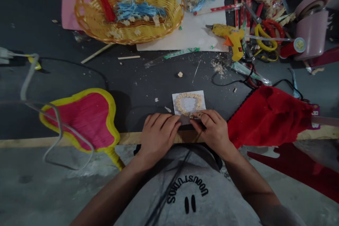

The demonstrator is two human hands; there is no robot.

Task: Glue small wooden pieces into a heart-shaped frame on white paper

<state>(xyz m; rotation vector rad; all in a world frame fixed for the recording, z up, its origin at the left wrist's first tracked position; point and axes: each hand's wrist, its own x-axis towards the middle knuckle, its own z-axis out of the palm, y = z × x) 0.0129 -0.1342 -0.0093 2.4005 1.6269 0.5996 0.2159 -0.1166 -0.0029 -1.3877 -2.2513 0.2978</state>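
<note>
Pinching a small pale piece (198, 115), the fingers of the right hand (214, 127) meet the near side of a beige ring (189, 95) on a white card (175, 97). The left hand (159, 132) lies just left; I cannot tell its grip.

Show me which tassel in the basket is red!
The long red tassel, slanting over the far rim of the basket; the bunched tassels beside it are blue.

White sheet (202, 40) cropped, small card (189, 104) part-hidden
</note>
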